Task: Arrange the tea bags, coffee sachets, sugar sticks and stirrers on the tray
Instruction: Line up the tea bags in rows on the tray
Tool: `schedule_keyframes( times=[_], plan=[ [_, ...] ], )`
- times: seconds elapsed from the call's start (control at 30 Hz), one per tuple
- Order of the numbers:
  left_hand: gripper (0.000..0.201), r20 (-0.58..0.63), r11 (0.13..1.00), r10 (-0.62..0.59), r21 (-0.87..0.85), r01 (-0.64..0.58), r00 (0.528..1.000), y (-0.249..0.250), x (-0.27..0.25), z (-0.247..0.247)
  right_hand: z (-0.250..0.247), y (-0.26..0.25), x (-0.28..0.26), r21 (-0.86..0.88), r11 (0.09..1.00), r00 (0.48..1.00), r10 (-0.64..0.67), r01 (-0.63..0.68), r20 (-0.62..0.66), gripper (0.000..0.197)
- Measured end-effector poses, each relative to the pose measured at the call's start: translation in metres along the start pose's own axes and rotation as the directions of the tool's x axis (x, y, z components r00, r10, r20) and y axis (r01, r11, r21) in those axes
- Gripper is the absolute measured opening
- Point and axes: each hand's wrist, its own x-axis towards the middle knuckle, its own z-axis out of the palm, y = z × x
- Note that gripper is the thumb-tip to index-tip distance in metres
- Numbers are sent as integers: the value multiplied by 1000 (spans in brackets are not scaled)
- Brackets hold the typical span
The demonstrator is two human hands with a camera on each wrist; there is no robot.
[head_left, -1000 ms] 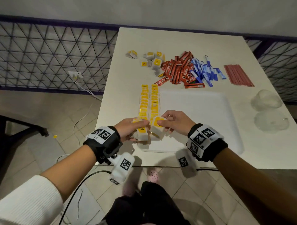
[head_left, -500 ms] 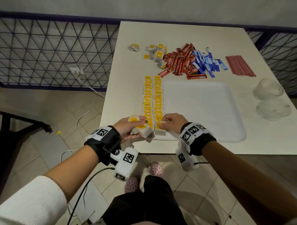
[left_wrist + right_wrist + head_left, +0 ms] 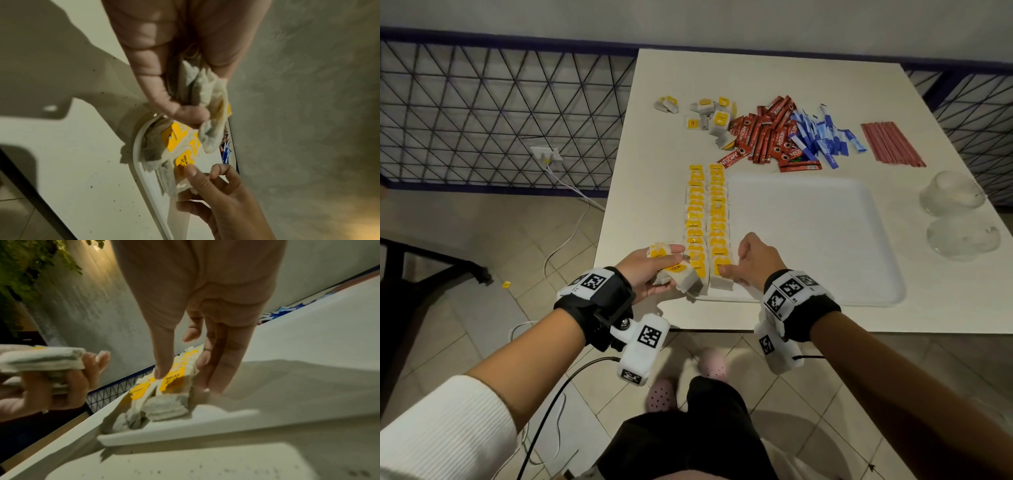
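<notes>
Head view: two tea-bag rows (image 3: pixel 707 219) on one tray (image 3: pixel 825 240), two glass bowls (image 3: pixel 959 219) beside

The tray (image 3: pixel 825 240) lies on the table (image 3: pixel 774 75) near its front edge. Two rows of tea bags (image 3: pixel 707 219) run front to back along the tray's left edge. Behind the tray, toward the table's back edge, lie from left to right loose tea bags (image 3: pixel 709 116), a heap of coffee sachets (image 3: pixel 770 133), sugar sticks (image 3: pixel 822 137) touching that heap, and stirrers (image 3: pixel 892 144) set apart. Two upturned glass bowls (image 3: pixel 955 216) stand by the right edge, one behind the other.
</notes>
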Motion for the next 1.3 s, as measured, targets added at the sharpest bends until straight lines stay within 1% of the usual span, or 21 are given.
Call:
schedule_keyframes(
  times=[0.13, 0.2, 0.3, 0.43, 0.5, 0.53, 0.63, 0.67, 0.77, 0.83, 0.97, 1.13, 1.2, 1.3],
  plan=[
    [12, 6, 1000, 9, -9, -9, 1000, 5, 2, 3, 3, 2, -6, -126, 991, 991, -32, 49, 133, 35],
    [12, 10, 1000, 11, -7, -10, 1000, 7, 2, 4, 5, 1, -6, -155, 986, 989, -39, 62, 145, 32],
    [12, 15, 1000, 16, -4, -16, 1000, 9, 2, 3, 9, -3, -4, -151, 987, 989, -41, 62, 139, 30],
    [12, 22, 999, 33, 15, -34, 999, 14, 3, 2, 3, -9, -4, -163, 984, 989, -46, 69, 140, 29],
    [12, 28, 998, 44, 32, -45, 999, 18, 4, 3, -5, -14, -4, -123, 988, 990, -75, 90, 115, 29],
    [11, 33, 998, 49, 43, -50, 998, 20, 4, 4, -10, -18, -5, -70, 992, 989, -93, 101, 111, 28],
    [10, 60, 994, 65, 85, -70, 996, 25, 5, 12, -19, -32, -9, 156, 980, 974, -148, 122, 172, 18],
    [9, 69, 992, 72, 100, -79, 995, 26, 6, 15, -21, -36, -11, 192, 974, 968, -158, 120, 194, 15],
    [6, 90, 988, 96, 115, -106, 991, 27, 5, 26, -21, -40, -12, 193, 972, 959, -174, 132, 224, 20],
    [7, 88, 988, 111, 101, -120, 990, 27, 6, 33, -20, -38, -12, 204, 970, 959, -175, 129, 223, 20],
    [11, 64, 993, 93, 62, -96, 994, 27, 10, 41, -21, -30, -12, 275, 957, 978, -138, 92, 155, 20],
    [13, 63, 998, 61, 5, -61, 996, 25, 12, 41, -25, -22, -15, 354, 932, 985, -131, 82, 115, 26],
    [15, 65, 998, 48, 31, -50, 997, 24, 12, 40, -27, -20, -15, 373, 925, 989, -119, 77, 91, 28],
    [3, 90, 992, 52, 106, -61, 995, 21, 11, 38, -28, -18, -14, 383, 921, 994, -98, 70, 53, 27]
  ],
)
